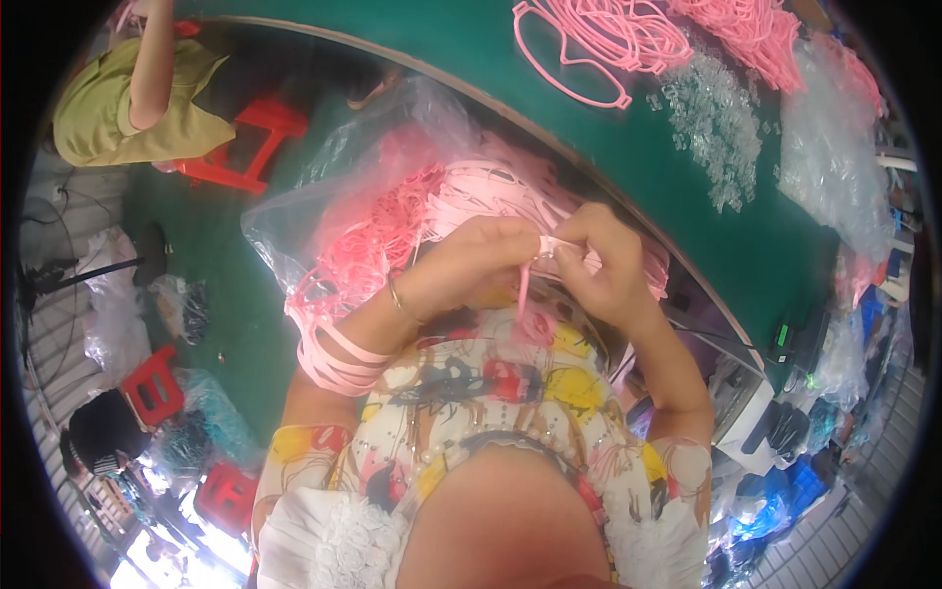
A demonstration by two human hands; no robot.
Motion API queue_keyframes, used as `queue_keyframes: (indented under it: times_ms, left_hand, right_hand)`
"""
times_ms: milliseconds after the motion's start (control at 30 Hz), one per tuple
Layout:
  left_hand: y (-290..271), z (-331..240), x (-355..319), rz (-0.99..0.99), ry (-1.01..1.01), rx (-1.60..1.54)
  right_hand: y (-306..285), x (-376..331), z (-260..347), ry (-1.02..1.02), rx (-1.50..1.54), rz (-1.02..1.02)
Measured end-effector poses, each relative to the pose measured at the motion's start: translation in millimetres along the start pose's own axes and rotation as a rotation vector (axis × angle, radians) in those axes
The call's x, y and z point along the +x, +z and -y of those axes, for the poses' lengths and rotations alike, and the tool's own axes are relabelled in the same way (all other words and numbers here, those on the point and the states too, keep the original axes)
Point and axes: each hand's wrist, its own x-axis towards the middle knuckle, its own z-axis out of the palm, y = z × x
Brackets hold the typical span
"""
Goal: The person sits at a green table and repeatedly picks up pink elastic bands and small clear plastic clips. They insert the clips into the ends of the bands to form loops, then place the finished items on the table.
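In front of my chest, both hands meet over a pink strap (524, 282), one end of which dangles down from the fingers. My left hand (471, 257) pinches it between thumb and fingertips. Close beside, my right hand (605, 257) is closed on the same strap with thumb and bent forefinger. Whether a small clip sits at the fingertips is too small to tell. Several pink loops (339, 358) hang around my left forearm. Just beyond my hands lies a heap of pale pink straps (496, 191), with a tangle of brighter pink cords (378, 231) beside it in a clear plastic bag (280, 221).
A green table (628, 147) curves across the far side. On it lie bundles of pink straps (618, 34), a scatter of small clear plastic pieces (716, 128) and a clear bag (834, 137). Red stools (265, 137) stand at left, near another person in a green top (108, 103).
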Motion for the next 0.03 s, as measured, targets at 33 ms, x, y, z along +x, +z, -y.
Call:
queue_keyframes:
  times_ms: [33]
  left_hand:
    - [-4.0, -4.2, -1.9, -0.003, 0.034, 0.233]
  right_hand:
    - [-3.7, -2.9, -0.3, 0.206, 0.204, 0.044]
